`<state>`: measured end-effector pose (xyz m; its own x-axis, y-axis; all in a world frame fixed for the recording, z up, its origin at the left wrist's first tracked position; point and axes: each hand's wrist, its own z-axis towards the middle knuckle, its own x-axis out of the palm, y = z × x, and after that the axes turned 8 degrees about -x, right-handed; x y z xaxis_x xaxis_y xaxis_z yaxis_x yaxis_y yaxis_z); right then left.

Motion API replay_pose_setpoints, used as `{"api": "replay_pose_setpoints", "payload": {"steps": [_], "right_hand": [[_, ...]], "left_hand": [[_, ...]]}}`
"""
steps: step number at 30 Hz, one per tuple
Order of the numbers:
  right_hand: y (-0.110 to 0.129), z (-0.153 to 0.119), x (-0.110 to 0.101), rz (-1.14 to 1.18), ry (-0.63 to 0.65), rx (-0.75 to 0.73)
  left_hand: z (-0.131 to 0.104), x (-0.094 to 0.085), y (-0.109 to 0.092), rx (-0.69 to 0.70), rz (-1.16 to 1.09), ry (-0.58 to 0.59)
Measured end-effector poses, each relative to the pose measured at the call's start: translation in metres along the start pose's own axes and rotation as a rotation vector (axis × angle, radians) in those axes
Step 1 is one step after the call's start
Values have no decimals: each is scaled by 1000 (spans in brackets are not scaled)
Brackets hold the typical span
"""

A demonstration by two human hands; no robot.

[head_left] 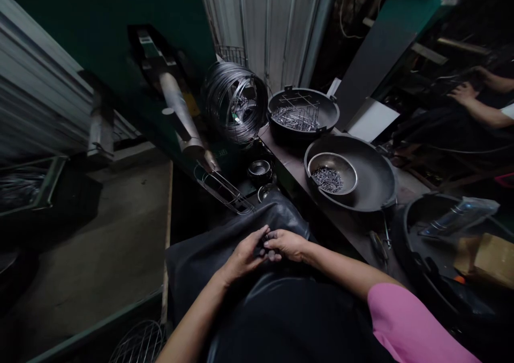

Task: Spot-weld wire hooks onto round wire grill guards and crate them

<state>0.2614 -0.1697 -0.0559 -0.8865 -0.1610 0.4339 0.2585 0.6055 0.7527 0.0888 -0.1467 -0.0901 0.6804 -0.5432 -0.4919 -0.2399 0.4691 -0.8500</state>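
My left hand [244, 254] and my right hand [286, 243] meet over the dark apron [201, 261] on my lap. The fingers of both are curled together at the tips, around something too small and dark to make out. Just beyond them a bent wire frame [225, 191] rests at the tip of the machine's metal arm [180, 106]. To the right, a metal bowl [350, 170] of small metal pieces [327, 180] sits inside a wide dark pan [375, 178].
Behind stand a coil of wire [212, 95] and another pan [333, 111] holding bent wire parts. At right, a black tub [409, 213] contains a plastic-wrapped item and a cardboard box [493, 258]. Another person's hand [463, 92] shows far right. A bin [52, 186] stands left.
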Motion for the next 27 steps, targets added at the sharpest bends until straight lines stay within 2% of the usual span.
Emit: {"api": "replay_pose_setpoints", "payload": {"steps": [5, 7, 9, 11, 13, 17, 18, 20, 23, 27], "right_hand": [[-4, 2, 2, -167, -33, -18], [-7, 3, 3, -229, -52, -32], [-7, 5, 1, -262, -63, -54], [-6, 8, -4, -276, -81, -105], [-2, 12, -16, -338, -142, -208], [2, 27, -49, -732, -340, -504], [1, 31, -57, -836, -355, -554], [-3, 38, -69, -990, -336, -593], [-8, 43, -74, -1098, -313, -562], [-10, 43, -71, -1104, -402, -521]], "left_hand": [[0, 15, 21, 141, 221, -69], [1, 18, 24, 126, 239, -90], [2, 17, 19, 58, 159, -91], [3, 13, 7, -47, -7, -111], [4, 8, -4, -206, -244, -216], [11, -1, -4, -696, -942, -708], [15, -3, -1, -825, -1121, -793], [25, -7, 4, -997, -1389, -862], [45, -7, -1, -1031, -1605, -831], [77, 4, -14, -970, -1842, -807]]}}
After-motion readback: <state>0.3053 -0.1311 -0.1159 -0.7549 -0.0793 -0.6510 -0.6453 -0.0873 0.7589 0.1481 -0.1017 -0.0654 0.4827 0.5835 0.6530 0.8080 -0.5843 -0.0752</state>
